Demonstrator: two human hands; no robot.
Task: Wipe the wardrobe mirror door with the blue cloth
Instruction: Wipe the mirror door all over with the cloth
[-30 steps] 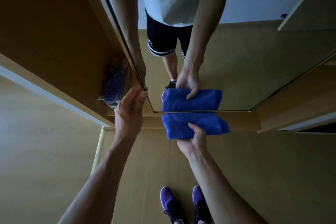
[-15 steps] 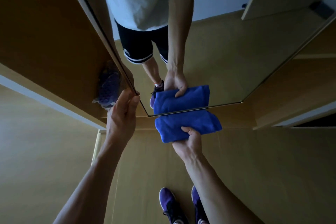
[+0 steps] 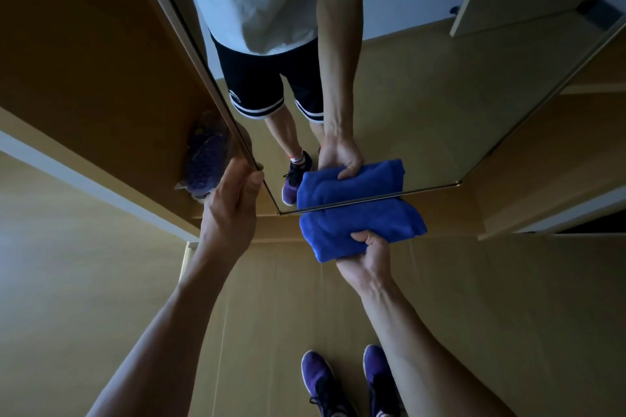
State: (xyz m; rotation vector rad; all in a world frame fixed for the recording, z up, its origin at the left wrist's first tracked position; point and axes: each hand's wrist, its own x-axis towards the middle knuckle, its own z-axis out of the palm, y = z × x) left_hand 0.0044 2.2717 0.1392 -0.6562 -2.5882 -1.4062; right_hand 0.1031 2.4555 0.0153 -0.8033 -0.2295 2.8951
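Left hand (image 3: pixel 230 213): clamped on the left edge of the door (image 3: pixel 423 112), just above the door's lower left corner, thumb on the glass side, fingers wrapped behind. Judged to be steadying the door against the push of the wipe.

Right hand (image 3: pixel 367 257): pinching the cloth (image 3: pixel 359 223), thumb on top, fingers underneath. The hands are apart, one at the door's left edge and the other at its bottom edge.

Cloth: folded into a thick pad, pressed against the bottom edge of the door, right of the lower left corner. Its reflection meets it at the glass line.

Handling, as judged: the cloth is soft, light and limp. It can come unfolded if held by one edge only, so a flat palm across the pad would spread pressure better than the present pinch at its near edge. The door is stiff, smooth and breakable. Its thin metal-trimmed edge is the sound place to hold, as the left hand does.

Edges and room: the bottom edge and left edge meet close beside the cloth, and a stroke running left can slip off the glass or reach the left hand. To the right and upward on the door the glass is unobstructed. Behind the door's left edge, inside the wardrobe (image 3: pixel 84 61), sits a bag (image 3: pixel 203 162) of purple contents, near the left hand. Below the door is bare floor (image 3: pixel 271 315), with the shoes (image 3: pixel 318 379) well back.
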